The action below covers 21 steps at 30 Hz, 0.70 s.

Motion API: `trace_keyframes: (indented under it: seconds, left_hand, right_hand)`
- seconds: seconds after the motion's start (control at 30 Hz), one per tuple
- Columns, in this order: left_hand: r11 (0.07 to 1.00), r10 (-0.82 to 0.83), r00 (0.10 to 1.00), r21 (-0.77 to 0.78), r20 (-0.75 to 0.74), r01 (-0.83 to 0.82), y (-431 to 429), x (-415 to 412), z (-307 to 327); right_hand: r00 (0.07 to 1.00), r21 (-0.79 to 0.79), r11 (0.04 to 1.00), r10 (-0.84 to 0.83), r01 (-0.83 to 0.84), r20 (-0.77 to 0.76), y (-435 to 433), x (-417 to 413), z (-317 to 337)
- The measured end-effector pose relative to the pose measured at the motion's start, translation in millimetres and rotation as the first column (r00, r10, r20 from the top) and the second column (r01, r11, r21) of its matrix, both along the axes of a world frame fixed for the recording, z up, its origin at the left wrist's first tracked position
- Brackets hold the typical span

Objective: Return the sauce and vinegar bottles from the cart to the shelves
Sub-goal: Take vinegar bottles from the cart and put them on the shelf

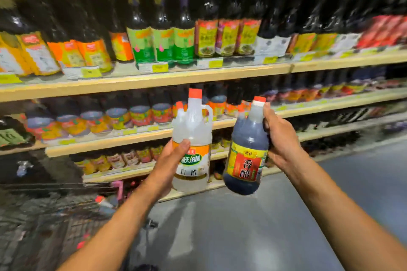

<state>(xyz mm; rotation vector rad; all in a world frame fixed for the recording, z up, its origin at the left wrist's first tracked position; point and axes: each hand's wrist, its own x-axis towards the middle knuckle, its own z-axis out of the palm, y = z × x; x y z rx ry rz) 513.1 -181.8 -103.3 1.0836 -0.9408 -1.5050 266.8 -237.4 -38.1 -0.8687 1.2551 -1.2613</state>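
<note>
My left hand (169,160) grips a clear white-vinegar bottle (193,130) with an orange cap, a side handle and a green-and-orange label. My right hand (279,136) grips a dark vinegar bottle (246,156) with an orange cap and a red-and-yellow label, tilted slightly to the left. Both bottles are held up in front of the shelves, side by side and a little apart. The wire cart (55,222) sits at the lower left, blurred, with another orange-capped bottle (105,203) lying in it.
Wooden shelves (154,81) run across the view. The top one carries dark sauce bottles with orange, green and yellow labels. Lower shelves hold jars and smaller bottles. Grey floor (242,226) lies below, between me and the shelves.
</note>
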Motion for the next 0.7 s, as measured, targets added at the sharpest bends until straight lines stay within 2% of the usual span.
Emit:
trace_keyframes:
  seconds: [0.17, 0.3, 0.5, 0.7]
  left_hand:
    - [0.977, -0.205, 0.979, -0.058, -0.018, 0.203, -7, -135, 12]
    - [0.910, -0.411, 0.912, -0.068, -0.018, 0.409, -9, -225, 20]
    - [0.786, -0.615, 0.789, -0.076, 0.010, 0.613, -17, -345, 20]
    - [0.678, -0.733, 0.680, -0.053, 0.031, 0.733, -33, -461, 12]
  right_hand:
    - [0.976, -0.025, 0.977, -0.211, 0.212, 0.047, 41, -141, 5]
    - [0.918, -0.033, 0.919, -0.391, 0.394, 0.069, 84, -232, 13]
    - [0.773, -0.038, 0.772, -0.630, 0.634, 0.076, 145, -338, 11]
    - [0.605, -0.045, 0.603, -0.795, 0.796, 0.047, 179, -427, -3]
